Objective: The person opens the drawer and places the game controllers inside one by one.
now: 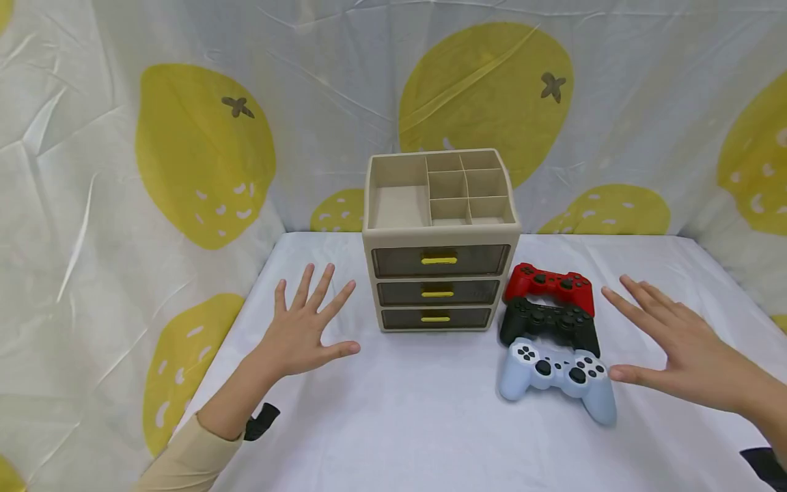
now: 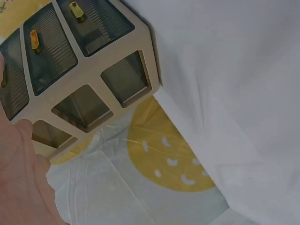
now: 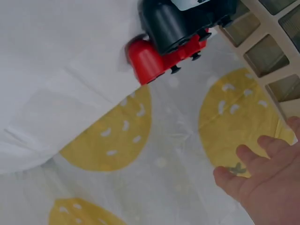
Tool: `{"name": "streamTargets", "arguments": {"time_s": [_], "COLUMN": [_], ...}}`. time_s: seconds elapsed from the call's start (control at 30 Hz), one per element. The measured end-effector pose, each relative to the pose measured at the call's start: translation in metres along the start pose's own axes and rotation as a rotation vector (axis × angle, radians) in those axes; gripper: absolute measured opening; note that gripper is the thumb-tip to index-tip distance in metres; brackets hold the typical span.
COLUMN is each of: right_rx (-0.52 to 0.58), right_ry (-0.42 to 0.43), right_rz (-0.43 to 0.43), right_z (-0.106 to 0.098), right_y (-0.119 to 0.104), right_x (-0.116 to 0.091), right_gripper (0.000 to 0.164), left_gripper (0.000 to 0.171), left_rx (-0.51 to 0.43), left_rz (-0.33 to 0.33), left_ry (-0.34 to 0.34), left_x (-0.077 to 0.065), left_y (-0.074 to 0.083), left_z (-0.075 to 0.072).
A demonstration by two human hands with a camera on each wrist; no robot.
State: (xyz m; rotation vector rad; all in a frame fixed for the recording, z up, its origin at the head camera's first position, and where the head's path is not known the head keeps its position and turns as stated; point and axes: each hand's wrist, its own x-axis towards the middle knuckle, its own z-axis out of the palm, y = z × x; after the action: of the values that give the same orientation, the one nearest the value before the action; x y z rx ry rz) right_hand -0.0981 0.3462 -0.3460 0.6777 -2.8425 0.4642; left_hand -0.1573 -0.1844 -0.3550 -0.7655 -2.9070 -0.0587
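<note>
My left hand (image 1: 301, 338) hovers left of a beige drawer organizer (image 1: 441, 237), fingers spread and holding nothing. On the right, my right hand (image 1: 682, 342) is likewise spread, its thumb tip close by the light blue game controller (image 1: 556, 376). Behind that controller lie a black game controller (image 1: 549, 322) and a red game controller (image 1: 549, 285), in a row beside the organizer. The organizer has three dark see-through drawers with yellow handles, all pushed in, below a divided open top. In the left wrist view, its side windows (image 2: 82, 108) show beyond my palm (image 2: 21, 173).
A white cloth covers the table (image 1: 399, 424). Around it hangs a pale curtain (image 1: 332, 89) printed with large yellow lemons, close behind the organizer. Black straps (image 1: 261, 421) show by both wrists.
</note>
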Motion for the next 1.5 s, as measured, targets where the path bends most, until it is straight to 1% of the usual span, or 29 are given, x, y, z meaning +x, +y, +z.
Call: {"name": "streamTargets", "arguments": {"time_s": [0.07,0.23,0.37,0.47,0.53,0.7,0.77,0.83,0.93,1.07,1.13,1.17,1.27,1.37,1.4,1.43,1.5], "right_rx": [0.035,0.114,0.174,0.231,0.271,0.321,0.341,0.381,0.447,0.515,0.551,0.571,0.647,0.703,0.721,0.73,0.739], "right_ry": [0.024,0.079,0.078,0.086,0.103,0.132,0.148,0.181,0.249,0.34,0.378,0.393,0.434,0.458,0.46,0.46,0.455], "right_rz": [0.011,0.011,0.035,0.067,0.096,0.161,0.161,0.148,0.099,0.026,0.006,0.002,0.004,0.006,0.004,0.003,0.003], "right_z": [0.002,0.008,0.016,0.022,0.025,0.029,0.031,0.033,0.035,0.038,0.04,0.041,0.044,0.046,0.047,0.047,0.049], "right_y": [-0.001,-0.004,-0.01,-0.016,-0.02,-0.035,-0.041,-0.047,-0.057,-0.07,-0.075,-0.078,-0.085,-0.092,-0.093,-0.095,-0.099], "right_x": [0.001,0.005,0.007,0.009,0.011,0.025,0.033,0.041,0.054,0.07,0.077,0.08,0.089,0.096,0.098,0.1,0.103], "right_gripper": [0.108,0.102,0.098,0.094,0.091,0.083,0.08,0.076,0.069,0.063,0.06,0.057,0.05,0.046,0.045,0.044,0.042], "left_gripper": [0.094,0.094,0.093,0.093,0.093,0.092,0.092,0.092,0.09,0.086,0.082,0.08,0.075,0.07,0.069,0.067,0.062], "left_rx": [-0.005,-0.038,-0.055,-0.075,-0.11,-0.276,-0.347,-0.403,-0.524,-0.744,-0.836,-0.867,-0.916,-0.942,-0.947,-0.952,-0.948], "left_rz": [-0.003,-0.005,-0.022,-0.04,-0.039,0.012,0.033,0.045,0.057,0.055,0.059,0.064,0.091,0.12,0.118,0.117,0.112], "left_ry": [0.009,0.057,0.097,0.148,0.209,0.389,0.452,0.504,0.556,0.584,0.601,0.61,0.632,0.653,0.659,0.67,0.699], "left_x": [0.001,0.004,0.007,0.01,0.014,0.029,0.037,0.045,0.056,0.068,0.073,0.075,0.08,0.085,0.086,0.084,0.086], "left_y": [0.001,0.006,0.009,0.009,0.009,0.016,0.02,0.024,0.029,0.033,0.035,0.035,0.038,0.039,0.04,0.043,0.043], "left_z": [0.001,0.004,0.005,0.006,0.006,0.005,0.005,0.005,0.006,0.005,0.005,0.004,0.004,0.005,0.006,0.001,0.001]}}
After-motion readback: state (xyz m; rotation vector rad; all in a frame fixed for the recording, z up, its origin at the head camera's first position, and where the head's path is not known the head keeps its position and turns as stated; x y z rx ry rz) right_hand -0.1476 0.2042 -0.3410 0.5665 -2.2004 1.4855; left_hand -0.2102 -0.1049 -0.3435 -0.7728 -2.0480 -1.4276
